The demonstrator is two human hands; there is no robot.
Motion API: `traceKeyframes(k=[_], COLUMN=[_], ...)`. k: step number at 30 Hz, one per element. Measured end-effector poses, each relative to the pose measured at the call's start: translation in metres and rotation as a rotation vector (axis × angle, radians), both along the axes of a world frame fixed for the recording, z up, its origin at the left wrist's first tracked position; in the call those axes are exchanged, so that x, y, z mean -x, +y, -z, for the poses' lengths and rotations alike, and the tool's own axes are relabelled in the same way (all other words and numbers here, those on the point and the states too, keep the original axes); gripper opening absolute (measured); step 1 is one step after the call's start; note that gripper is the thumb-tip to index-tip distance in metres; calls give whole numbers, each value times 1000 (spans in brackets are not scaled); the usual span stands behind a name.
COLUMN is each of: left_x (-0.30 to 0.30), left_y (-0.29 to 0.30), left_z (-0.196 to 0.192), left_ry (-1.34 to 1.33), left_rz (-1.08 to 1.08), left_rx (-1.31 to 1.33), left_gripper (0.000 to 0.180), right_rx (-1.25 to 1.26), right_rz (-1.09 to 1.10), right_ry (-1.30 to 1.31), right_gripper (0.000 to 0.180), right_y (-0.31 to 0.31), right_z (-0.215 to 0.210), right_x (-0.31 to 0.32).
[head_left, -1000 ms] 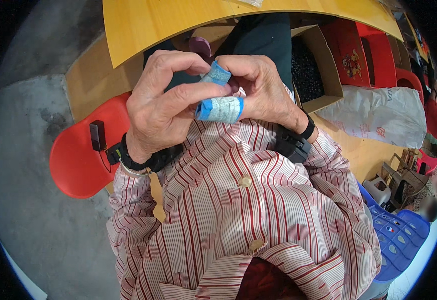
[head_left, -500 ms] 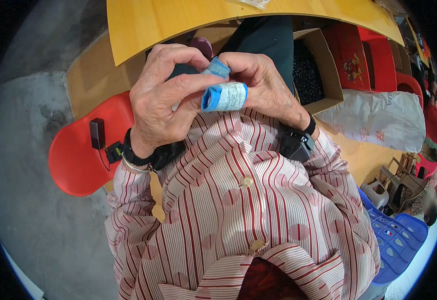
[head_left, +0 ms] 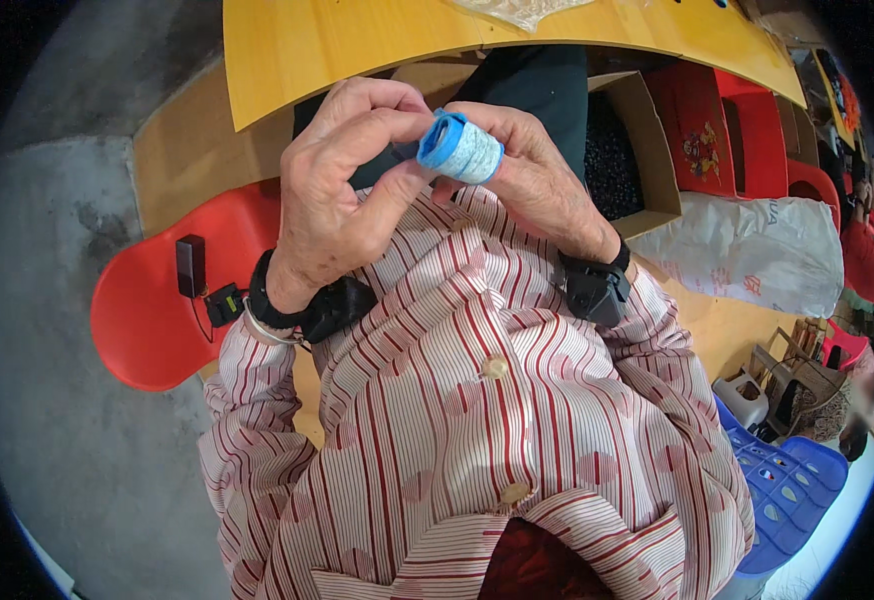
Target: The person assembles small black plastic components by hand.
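Observation:
Both hands meet in front of my chest, just below the table edge. A short hollow tube of speckled pale-blue cloth [head_left: 469, 153] with bright blue edges sits at the end of my right thumb. It seems to go around the thumb, its blue-rimmed opening facing left. My right hand [head_left: 542, 190] has its fingers bent behind the tube, their tips hidden. My left hand [head_left: 342, 185] is closed in a loose pinch at the tube's left end, thumb against its lower rim and index finger near its top. Anything small between those fingertips is too hard to make out.
A yellow table [head_left: 437, 38] with clear plastic [head_left: 527, 10] on it spans the top. On the left, a red stool [head_left: 147, 325] bears a small black device [head_left: 190, 266]. To the right are a cardboard box [head_left: 662, 195] of dark bits, a white sack [head_left: 747, 250] and a blue stool [head_left: 792, 490].
The tube has tilted and risen slightly, its open end turned more toward view. A second blue cloth piece above it is now hidden. My left fingers have shifted up and left.

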State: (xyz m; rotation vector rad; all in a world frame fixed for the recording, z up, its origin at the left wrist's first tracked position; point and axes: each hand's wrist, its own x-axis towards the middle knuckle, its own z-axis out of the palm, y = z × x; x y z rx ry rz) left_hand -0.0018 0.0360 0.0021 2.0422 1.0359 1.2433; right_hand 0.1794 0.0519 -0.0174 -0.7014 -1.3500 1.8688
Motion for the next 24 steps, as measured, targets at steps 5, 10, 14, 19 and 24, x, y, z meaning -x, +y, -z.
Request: traceKeyframes(k=[5,10,14,19,24], left_x=[2,4,5,7,4], left_y=[2,1,4,4,4], left_z=[0,5,5,-2,-4], left_ry=[-128,-439,-553,-532,-541], left_rz=[15,86,172,225,277], left_rx=[244,505,696,880,946], left_gripper=[19,20,21,22,21], right_rx=[26,-76,-217,-525,-685], right_rz=[-49,79,202,41,5], right_ry=[-94,-149,-82,-167,-161], right_gripper=[35,29,29,28,29], right_y=[7,15,17,27,32], right_z=[-3,5,-7,4,1], right_x=[-11,-27,-24,-29,-30])
